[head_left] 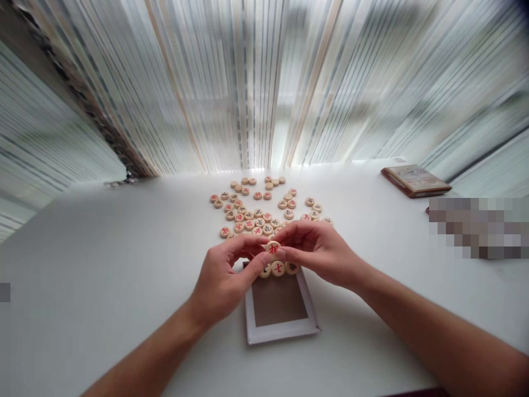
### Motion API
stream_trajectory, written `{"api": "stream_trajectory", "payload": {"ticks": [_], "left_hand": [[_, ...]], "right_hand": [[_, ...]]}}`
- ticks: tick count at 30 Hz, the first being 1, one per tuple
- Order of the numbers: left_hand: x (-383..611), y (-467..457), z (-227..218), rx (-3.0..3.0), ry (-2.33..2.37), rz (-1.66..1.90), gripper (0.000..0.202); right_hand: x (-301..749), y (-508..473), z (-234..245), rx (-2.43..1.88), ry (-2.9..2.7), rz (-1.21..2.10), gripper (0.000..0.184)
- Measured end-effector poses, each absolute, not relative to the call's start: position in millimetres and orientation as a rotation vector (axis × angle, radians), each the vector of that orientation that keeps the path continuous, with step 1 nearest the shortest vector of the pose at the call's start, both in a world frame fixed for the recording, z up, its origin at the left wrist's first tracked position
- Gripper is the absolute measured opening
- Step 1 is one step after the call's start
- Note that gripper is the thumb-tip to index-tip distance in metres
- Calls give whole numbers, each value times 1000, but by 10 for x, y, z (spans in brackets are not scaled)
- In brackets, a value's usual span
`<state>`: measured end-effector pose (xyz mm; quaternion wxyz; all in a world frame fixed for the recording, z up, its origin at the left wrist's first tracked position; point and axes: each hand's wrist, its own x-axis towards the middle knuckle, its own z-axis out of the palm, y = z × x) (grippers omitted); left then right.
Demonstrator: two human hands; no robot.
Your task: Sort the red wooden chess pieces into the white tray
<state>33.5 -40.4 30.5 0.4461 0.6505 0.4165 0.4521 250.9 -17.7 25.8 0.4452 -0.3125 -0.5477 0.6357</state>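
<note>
Pinching red-marked disc (273, 248); left hand (225, 281) grip closed on left edge, right hand (318, 251) on right; white box (281, 331) beneath.

Bright daylight floods through vertical blinds (264, 82) at twelve o'clock, glaring on the far edge of the white table (103, 248). Blinds smear and bow outward; the central xiangqi piece (273, 248) is sharp.

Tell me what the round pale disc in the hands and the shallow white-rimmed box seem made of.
The round pale disc, pinched by left hand and right hand: likely light wood, matte tan face, red character. The shallow white-rimmed box: probably cardboard, thin flat walls, dull brown floor.
</note>
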Motion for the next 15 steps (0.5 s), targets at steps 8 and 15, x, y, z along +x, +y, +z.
{"api": "stream_trajectory", "payload": {"ticks": [8, 15], "left_hand": [[353, -430, 321, 1619, 1015, 1169, 13], [321, -443, 313, 1777, 1035, 1221, 14]], "right_hand": [[2491, -215, 274, -744, -1374, 1570, 26], [2459, -275, 295, -771, -1320, 1555, 29]]}}
